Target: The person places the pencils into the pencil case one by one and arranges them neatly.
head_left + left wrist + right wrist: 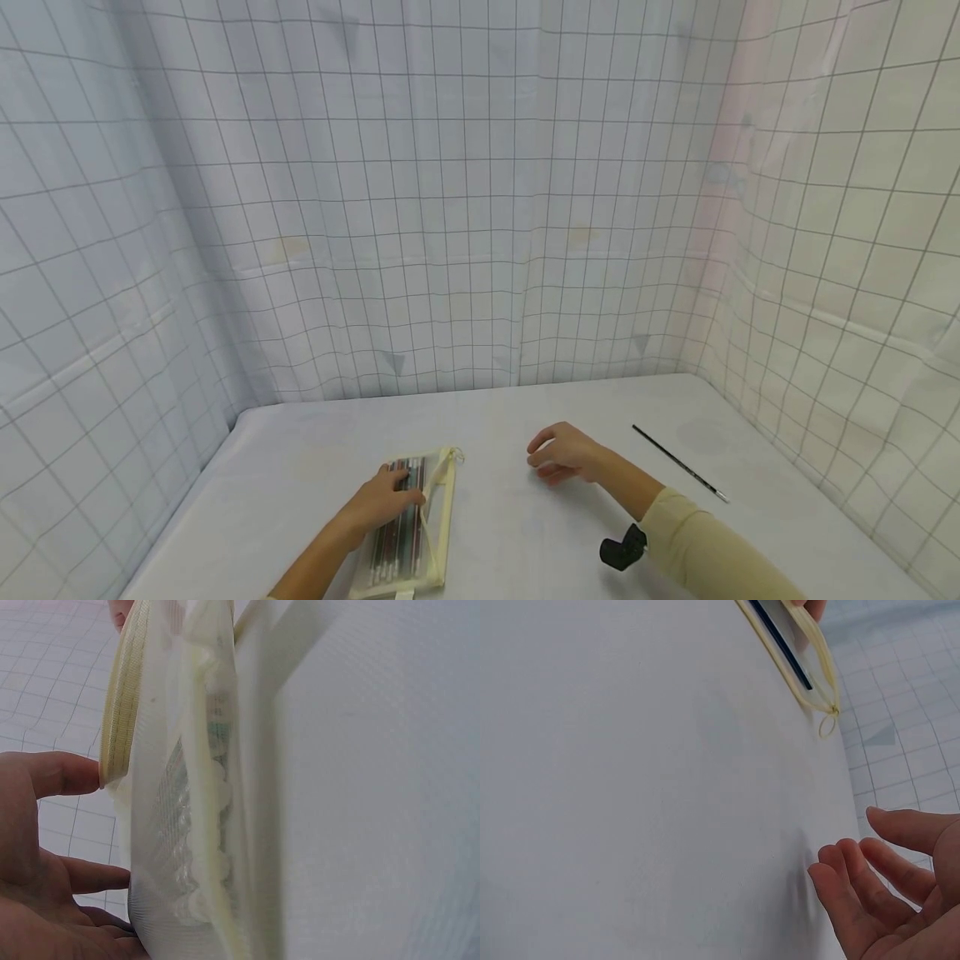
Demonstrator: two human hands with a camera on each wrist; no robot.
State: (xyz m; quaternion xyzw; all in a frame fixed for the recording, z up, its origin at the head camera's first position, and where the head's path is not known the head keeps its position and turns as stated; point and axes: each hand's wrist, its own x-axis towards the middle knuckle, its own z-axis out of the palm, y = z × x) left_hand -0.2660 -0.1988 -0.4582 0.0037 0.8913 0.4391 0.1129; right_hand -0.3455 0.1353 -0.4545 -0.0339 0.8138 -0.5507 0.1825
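Note:
A translucent pouch with a pale yellow border (447,521) lies on the table at front left, with several pencils (396,546) showing inside. My left hand (382,502) rests over it, thumb stretched toward the yellow zipper edge. In the left wrist view, one digit touches the end of the zipper band (124,705) while other fingertips meet the sheer side, and the band stands away from that side. To the right of the pouch, my right hand (566,454) hovers low over the table, holding nothing, fingers loosely bent and thumb apart.
A dark pencil (678,463) with a white end lies diagonally on the white tabletop (495,517), beyond my right forearm. A small black device (624,548) sits by the right sleeve. White grid-patterned curtains (465,208) enclose the back and sides.

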